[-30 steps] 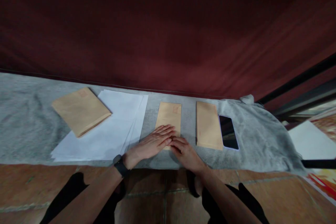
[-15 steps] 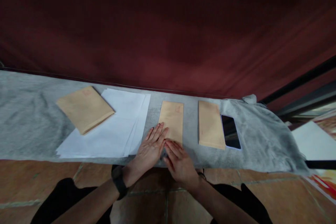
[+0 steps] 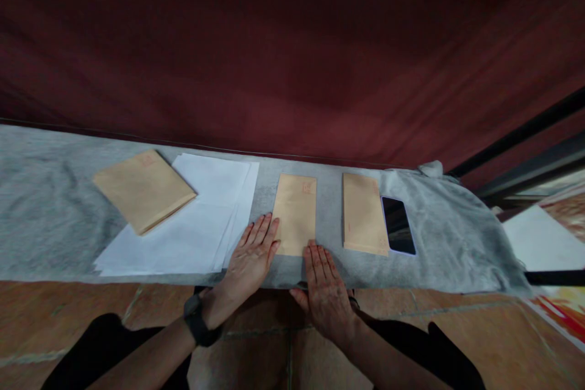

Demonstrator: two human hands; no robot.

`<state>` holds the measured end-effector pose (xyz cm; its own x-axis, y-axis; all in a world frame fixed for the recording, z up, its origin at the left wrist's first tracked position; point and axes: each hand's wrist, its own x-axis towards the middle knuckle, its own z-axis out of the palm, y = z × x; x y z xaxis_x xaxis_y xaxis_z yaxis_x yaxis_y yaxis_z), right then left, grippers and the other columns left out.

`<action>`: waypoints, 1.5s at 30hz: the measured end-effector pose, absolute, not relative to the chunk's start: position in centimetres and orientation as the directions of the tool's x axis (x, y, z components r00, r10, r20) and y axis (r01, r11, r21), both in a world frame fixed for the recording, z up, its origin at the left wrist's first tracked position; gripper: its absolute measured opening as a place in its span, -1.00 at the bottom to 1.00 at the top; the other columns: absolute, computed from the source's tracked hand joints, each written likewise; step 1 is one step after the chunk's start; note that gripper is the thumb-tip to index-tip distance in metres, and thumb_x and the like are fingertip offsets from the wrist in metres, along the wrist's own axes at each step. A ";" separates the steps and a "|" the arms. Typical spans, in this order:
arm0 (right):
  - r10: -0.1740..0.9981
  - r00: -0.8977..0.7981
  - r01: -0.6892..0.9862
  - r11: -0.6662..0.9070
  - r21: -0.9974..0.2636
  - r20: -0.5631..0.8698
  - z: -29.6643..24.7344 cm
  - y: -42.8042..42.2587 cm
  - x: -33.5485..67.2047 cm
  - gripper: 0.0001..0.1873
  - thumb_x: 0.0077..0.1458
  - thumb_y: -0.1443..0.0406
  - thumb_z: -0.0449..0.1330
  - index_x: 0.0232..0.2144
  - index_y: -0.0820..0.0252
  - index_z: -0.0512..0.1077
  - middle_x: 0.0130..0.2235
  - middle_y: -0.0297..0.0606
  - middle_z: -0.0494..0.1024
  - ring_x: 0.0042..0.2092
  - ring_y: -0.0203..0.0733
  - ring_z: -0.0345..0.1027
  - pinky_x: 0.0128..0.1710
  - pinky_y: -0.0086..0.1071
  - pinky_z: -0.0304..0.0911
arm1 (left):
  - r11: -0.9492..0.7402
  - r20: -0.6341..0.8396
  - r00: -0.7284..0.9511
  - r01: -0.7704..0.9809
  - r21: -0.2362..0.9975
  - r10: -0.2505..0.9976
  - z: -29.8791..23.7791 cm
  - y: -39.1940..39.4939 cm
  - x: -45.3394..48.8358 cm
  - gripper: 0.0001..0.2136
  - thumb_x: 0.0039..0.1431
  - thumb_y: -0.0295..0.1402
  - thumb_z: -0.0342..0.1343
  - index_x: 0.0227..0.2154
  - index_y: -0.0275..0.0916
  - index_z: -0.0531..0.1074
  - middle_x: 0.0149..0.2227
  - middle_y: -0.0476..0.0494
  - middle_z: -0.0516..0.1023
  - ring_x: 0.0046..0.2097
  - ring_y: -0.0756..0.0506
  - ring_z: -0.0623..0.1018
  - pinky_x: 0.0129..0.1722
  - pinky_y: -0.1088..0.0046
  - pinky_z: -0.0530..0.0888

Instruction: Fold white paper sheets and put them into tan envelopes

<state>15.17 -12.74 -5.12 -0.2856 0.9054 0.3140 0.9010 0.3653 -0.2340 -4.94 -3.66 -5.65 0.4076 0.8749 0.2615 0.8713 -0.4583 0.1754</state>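
A brown paper envelope [image 3: 295, 216] lies flat in front of me, a red print in its upper right corner. My left hand [image 3: 250, 256] rests with fingers stretched out at the envelope's lower left edge, its wrist wearing a dark watch. At the lower right corner, the fingertips of my right hand [image 3: 325, 286] touch the envelope, the palm turned down and the thumb held apart. Neither hand grips anything. To the left, a stack of white paper sheets [image 3: 183, 244] reaches close to my left hand.
More brown envelopes [image 3: 145, 190] lie tilted across the white sheets. Another envelope stack [image 3: 364, 213] is on the right, beside a phone [image 3: 398, 225] with a dark screen. A grey cloth [image 3: 457, 237] covers the narrow table, and a dark red curtain [image 3: 274, 73] hangs behind it.
My hands have parted: the left slid left and the right moved right and toward me. The envelope's lower part, covered before, now shows.
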 end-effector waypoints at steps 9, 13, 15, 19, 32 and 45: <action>0.924 -0.238 0.918 0.314 -0.240 0.300 -4.3 -10.7 15.1 -0.49 0.32 0.17 0.05 0.16 0.41 0.36 0.18 0.20 0.43 0.20 0.23 0.28 0.23 0.14 0.15 | -0.416 0.230 0.346 0.778 0.472 0.909 -4.1 -2.6 -4.6 -0.45 0.30 -0.33 0.01 0.34 -0.14 0.14 0.15 -0.26 0.44 0.16 -0.26 0.43 0.16 0.09 0.41; 0.941 -0.237 0.940 0.285 -0.188 0.243 -2.8 -9.6 14.6 -0.63 0.29 0.19 0.12 0.01 0.36 0.44 0.02 0.15 0.51 0.05 0.19 0.36 0.11 0.09 0.22 | -0.238 0.146 0.192 0.667 0.706 0.971 -4.3 -2.2 -4.1 -0.29 0.12 -0.38 0.15 0.34 -0.10 0.09 0.03 -0.19 0.43 0.03 -0.20 0.49 0.02 0.21 0.50; 0.948 -0.236 0.949 0.272 -0.158 0.211 -2.1 -9.2 14.3 -0.67 0.29 0.18 0.13 -0.04 0.30 0.46 -0.06 0.09 0.52 -0.02 0.16 0.37 0.02 0.05 0.27 | -0.141 0.075 0.133 0.603 0.785 0.988 -4.4 -2.1 -4.0 -0.22 0.06 -0.38 0.20 0.35 -0.12 0.06 -0.01 -0.17 0.43 -0.03 -0.18 0.50 -0.05 0.24 0.53; 0.950 -0.239 0.953 0.269 -0.141 0.201 -1.8 -8.7 13.7 -0.63 0.30 0.12 0.12 -0.01 0.26 0.43 -0.08 0.04 0.50 -0.07 0.12 0.34 -0.07 0.01 0.29 | -0.018 -0.021 0.072 0.506 0.863 0.997 -3.9 -1.8 -3.9 -0.15 -0.05 -0.39 0.26 0.35 -0.18 0.07 -0.24 -0.05 0.44 -0.20 -0.14 0.51 -0.13 0.27 0.50; 0.954 0.141 0.637 0.117 -0.762 0.265 0.8 -5.0 16.6 -0.57 0.38 0.14 -0.08 0.09 0.18 0.42 -0.05 -0.08 0.53 -0.12 -0.06 0.47 -0.11 -0.21 0.41 | 0.379 -0.257 0.388 -0.279 0.882 0.885 1.4 -2.4 -2.5 -0.41 0.22 -0.01 0.14 0.22 -0.20 0.31 -0.01 -0.27 0.55 0.05 -0.24 0.54 -0.07 0.18 0.54; 0.969 0.108 -0.362 -0.169 -0.917 -0.221 -1.1 -5.9 13.2 -0.50 0.22 -0.10 0.05 -0.16 0.17 0.47 -0.19 -0.17 0.64 -0.16 -0.08 0.52 -0.18 -0.24 0.43 | 0.604 -0.415 0.484 -0.344 0.719 0.770 0.5 -3.0 0.4 -0.58 -0.10 -0.28 0.41 -0.15 -0.28 0.48 -0.24 -0.16 0.63 -0.29 -0.08 0.61 -0.21 0.37 0.50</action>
